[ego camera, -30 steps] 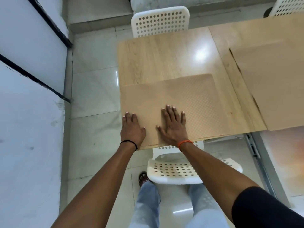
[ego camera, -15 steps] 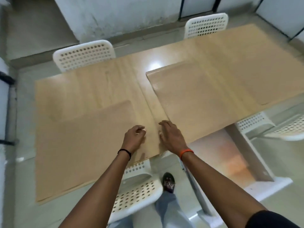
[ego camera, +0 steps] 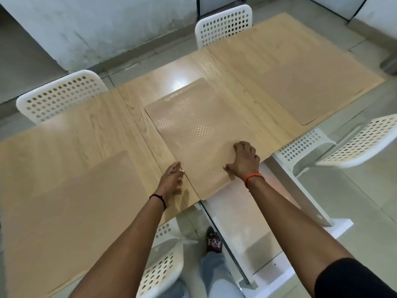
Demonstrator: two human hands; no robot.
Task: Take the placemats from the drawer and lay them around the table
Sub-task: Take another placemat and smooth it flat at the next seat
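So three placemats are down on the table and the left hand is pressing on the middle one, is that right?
Not quite. It is the right hand that rests on the middle placemat; the left hand lies beside its left edge, on the bare table. The head view shows this. The rest holds: three mats are down, with the left placemat and the right placemat.

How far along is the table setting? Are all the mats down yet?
Three placemats lie on the table: a left mat, a far right mat, and a middle mat, which hangs over the near edge. The right hand rests on the middle mat and the left hand touches its side, so it seems to be getting straightened. The two far chairs have no mats before them.
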